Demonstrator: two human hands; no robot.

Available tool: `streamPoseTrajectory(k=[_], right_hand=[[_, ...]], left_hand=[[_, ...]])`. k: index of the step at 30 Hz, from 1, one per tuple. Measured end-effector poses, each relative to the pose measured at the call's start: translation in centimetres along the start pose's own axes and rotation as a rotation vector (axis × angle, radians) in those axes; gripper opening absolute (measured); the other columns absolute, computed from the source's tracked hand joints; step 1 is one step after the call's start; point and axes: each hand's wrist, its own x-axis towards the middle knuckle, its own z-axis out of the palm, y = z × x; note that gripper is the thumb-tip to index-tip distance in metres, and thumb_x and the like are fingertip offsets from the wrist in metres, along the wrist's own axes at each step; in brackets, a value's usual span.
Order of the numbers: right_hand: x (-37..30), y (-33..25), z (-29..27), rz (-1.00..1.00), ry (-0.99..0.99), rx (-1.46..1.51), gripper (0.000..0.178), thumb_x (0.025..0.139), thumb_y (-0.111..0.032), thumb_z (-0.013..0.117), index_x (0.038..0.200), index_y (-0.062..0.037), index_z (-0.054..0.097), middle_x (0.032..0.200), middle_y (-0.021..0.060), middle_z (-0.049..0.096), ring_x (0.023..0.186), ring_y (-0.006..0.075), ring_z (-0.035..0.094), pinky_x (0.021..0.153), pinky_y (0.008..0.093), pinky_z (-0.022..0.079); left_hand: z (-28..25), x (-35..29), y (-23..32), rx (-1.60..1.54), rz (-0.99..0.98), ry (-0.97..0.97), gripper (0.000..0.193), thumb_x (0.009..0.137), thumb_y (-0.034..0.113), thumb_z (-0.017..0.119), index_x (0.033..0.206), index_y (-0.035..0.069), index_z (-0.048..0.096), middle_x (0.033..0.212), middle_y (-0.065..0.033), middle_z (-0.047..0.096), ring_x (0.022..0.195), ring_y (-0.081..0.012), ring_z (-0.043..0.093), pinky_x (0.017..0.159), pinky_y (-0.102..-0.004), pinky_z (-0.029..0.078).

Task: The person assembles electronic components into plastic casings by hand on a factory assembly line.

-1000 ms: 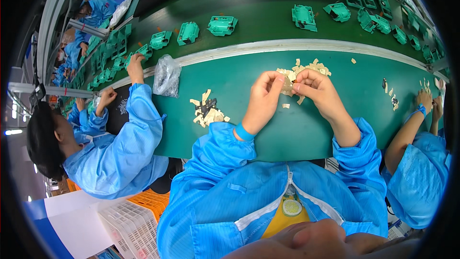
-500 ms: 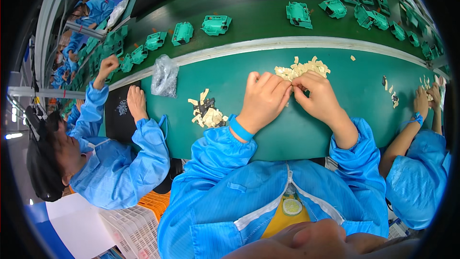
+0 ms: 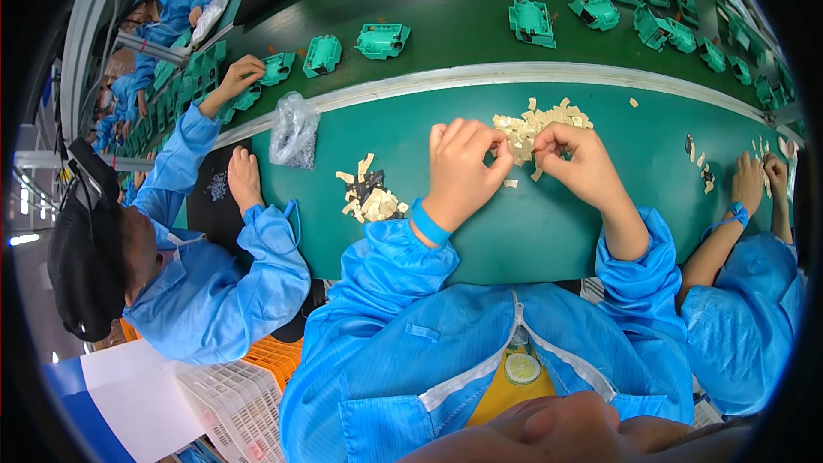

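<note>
My left hand [image 3: 465, 170], a blue band round its wrist, is closed with thumb and forefinger pinched together. My right hand [image 3: 585, 165] pinches too, a small gap away from the left. Whatever sits between the fingertips of either is too small to make out. Just beyond and between both hands lies a loose heap of small cream-coloured pieces [image 3: 521, 130], partly covered by my fingers. A single cream piece [image 3: 511, 183] rests on the green mat between my hands. To the left of my left forearm is another pile of cream pieces [image 3: 380, 205], mixed with small black parts [image 3: 370, 182].
Past the pale rail [image 3: 480, 75] runs a dark green belt carrying green plastic housings [image 3: 383, 40]. A clear bag of small parts [image 3: 294, 130] lies left. Co-workers sit on both sides; the left one's hand [image 3: 243, 75] is at a housing, the right one's hands [image 3: 751, 182] handle small pieces.
My hands have drawn apart from fingertip contact, the right one moving slightly right. The left co-worker's raised hand has reached forward to a housing on the belt.
</note>
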Motion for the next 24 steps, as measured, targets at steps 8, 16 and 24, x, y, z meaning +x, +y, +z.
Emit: streamPoseTrajectory(k=[8,16,24], right_hand=[[-0.1,-0.4,0.3,-0.005,0.053,-0.077,0.008,0.081,-0.001,0.066,0.089,0.0019,0.066,0.077,0.0036,0.064,0.067,0.0098,0.057,0.063,0.0269,0.048],[-0.3,-0.3,0.1,-0.063,0.048,-0.139,0.01,0.08,-0.001,0.066,0.089,0.0022,0.066,0.078,0.0039,0.063,0.069,0.0101,0.058,0.064,0.0275,0.049],[0.2,1.7,-1.5,0.169,0.091,0.221,0.008,0.088,-0.003,0.065,0.095,-0.0004,0.066,0.085,-0.0023,0.065,0.075,0.004,0.056,0.069,0.022,0.048]], left_hand=[[0.2,0.5,1.7,0.01,0.107,-0.029,0.01,0.078,0.009,0.076,0.084,0.011,0.069,0.081,0.0006,0.068,0.075,-0.0176,0.059,0.072,-0.035,0.034],[0.6,0.5,1.7,0.036,0.059,-0.032,0.009,0.078,0.008,0.075,0.082,0.012,0.068,0.076,0.0013,0.064,0.072,-0.0179,0.058,0.071,-0.0357,0.034],[1.0,0.3,1.2,0.172,-0.083,-0.076,0.01,0.079,0.008,0.074,0.088,0.011,0.069,0.081,0.0001,0.063,0.075,-0.0203,0.058,0.074,-0.0365,0.036]])
